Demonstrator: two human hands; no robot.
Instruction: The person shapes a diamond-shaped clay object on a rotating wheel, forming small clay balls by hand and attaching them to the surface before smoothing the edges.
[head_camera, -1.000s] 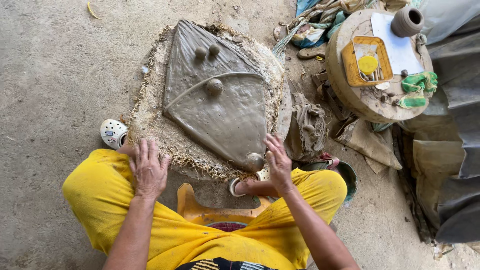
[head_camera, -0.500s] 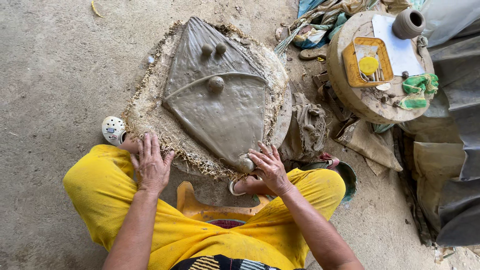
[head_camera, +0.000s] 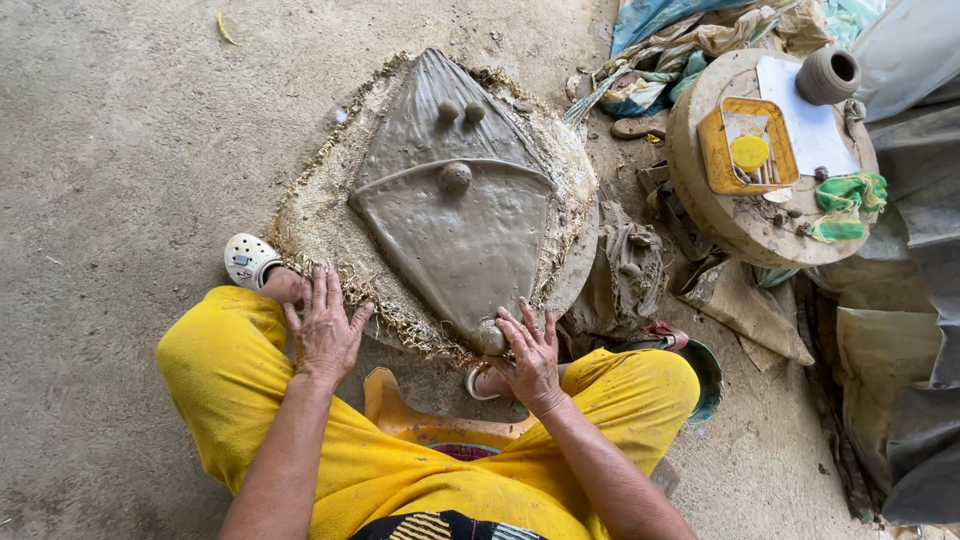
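Observation:
A large kite-shaped slab of wet grey clay (head_camera: 455, 215) lies on a round board (head_camera: 575, 270) covered with straw-like fibre. Three small clay balls sit on the slab, and another clay ball (head_camera: 490, 338) sits at its near tip. My right hand (head_camera: 530, 355) rests with spread fingers at that near tip, touching the ball and the slab edge. My left hand (head_camera: 325, 330) lies flat with fingers apart on my yellow-trousered knee, at the fibre-covered left edge of the board. Neither hand grips anything.
A round wooden stand (head_camera: 760, 215) at the right carries a yellow tray (head_camera: 745, 150), a small clay pot (head_camera: 828, 75), white paper and a green cloth. Muddy rags (head_camera: 625, 270) lie beside the board. I sit on an orange stool (head_camera: 420, 420); a white clog (head_camera: 248, 260) is on my left foot.
My right hand has slid down to the near tip of the slab, onto the clay ball. My left hand has shifted slightly toward the board's edge. The view has tilted a little.

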